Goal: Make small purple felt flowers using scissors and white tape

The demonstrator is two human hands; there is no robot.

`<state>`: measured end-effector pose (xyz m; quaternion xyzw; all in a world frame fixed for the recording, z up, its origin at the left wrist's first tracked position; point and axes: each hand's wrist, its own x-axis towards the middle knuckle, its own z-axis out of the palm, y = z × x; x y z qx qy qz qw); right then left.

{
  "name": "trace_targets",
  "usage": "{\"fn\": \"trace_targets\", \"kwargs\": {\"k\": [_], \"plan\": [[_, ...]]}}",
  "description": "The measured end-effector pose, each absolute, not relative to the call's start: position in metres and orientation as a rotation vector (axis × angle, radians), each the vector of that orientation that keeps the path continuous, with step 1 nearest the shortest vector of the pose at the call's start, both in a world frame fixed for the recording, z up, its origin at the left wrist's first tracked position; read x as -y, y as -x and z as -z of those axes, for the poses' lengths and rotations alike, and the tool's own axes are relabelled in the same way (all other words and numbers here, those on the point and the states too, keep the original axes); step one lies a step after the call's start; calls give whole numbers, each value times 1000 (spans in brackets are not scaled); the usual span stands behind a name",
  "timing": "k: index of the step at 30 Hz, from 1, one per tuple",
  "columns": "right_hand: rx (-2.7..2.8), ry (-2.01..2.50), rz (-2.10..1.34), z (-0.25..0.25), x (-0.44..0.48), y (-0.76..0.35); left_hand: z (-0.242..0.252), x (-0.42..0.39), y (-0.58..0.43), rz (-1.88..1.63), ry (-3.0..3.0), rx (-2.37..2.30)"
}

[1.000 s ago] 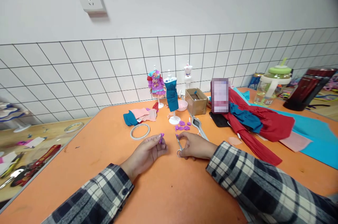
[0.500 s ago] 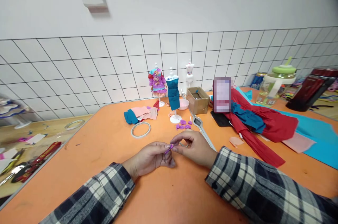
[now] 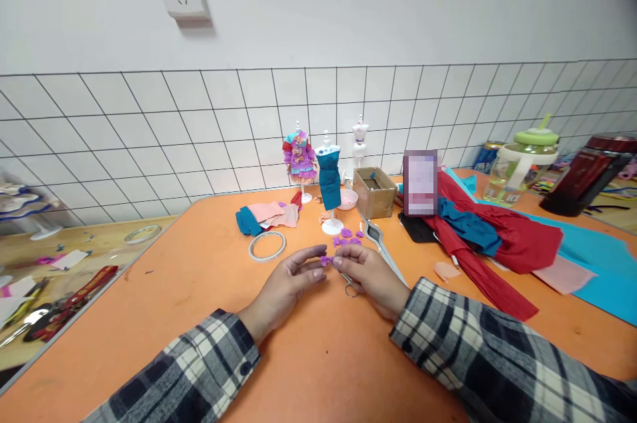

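Observation:
My right hand (image 3: 369,271) pinches a small gathered piece of purple fabric (image 3: 326,261), shaped like a tiny bow, between thumb and fingertips. Close to its left side is my left hand (image 3: 293,280), fingers apart and curved, with nothing gripped in it. A metal finger loop, apparently of small scissors (image 3: 351,290), shows beneath my right hand; the rest is mostly hidden. Several similar purple fabric pieces (image 3: 347,237) lie just beyond my fingers. Behind them stands a small dress form (image 3: 329,177) wrapped in teal cloth on a white base.
A tape roll (image 3: 267,246) and folded cloth scraps (image 3: 269,216) lie left of centre. Behind are a dressed doll form (image 3: 300,161), a bare form (image 3: 359,137), a cardboard box (image 3: 374,194) and a phone (image 3: 421,184). Red cloth (image 3: 517,230), a jug (image 3: 522,167) and a dark flask (image 3: 587,177) occupy the right.
My left hand has let go of the purple fabric and opened its fingers. The piece, still in my right hand, has moved slightly up and away from me. The scissors loop shows more.

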<state>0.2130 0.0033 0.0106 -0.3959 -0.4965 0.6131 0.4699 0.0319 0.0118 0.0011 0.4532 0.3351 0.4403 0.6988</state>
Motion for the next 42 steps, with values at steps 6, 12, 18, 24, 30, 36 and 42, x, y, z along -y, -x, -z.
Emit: {"fn": "trace_targets", "kwargs": {"k": [6, 12, 18, 24, 30, 36, 42], "plan": [[1039, 902, -1663, -2, 2, -204, 4, -14, -37, -1059, -1160, -855], [981, 889, -1712, -1, 2, -203, -1, -12, -38, -1050, -1283, -853], [1070, 971, -1678, -1, 4, -202, 0, -11, -38, -1069, -1200, -885], [1572, 1063, -1039, -11, 3, -212, -4, -10, -34, -1037, -1390, -997], [1809, 1096, -714, -5, -3, -215, -10, -7, -38, -1013, -1665, -1024], [1749, 1164, -769, -6, -2, -216, -13, -3, -38, -1010, -1888, -1049], [1666, 1184, -941, -8, -1, -214, -12, -5, -35, -939, -1706, -902]]}}
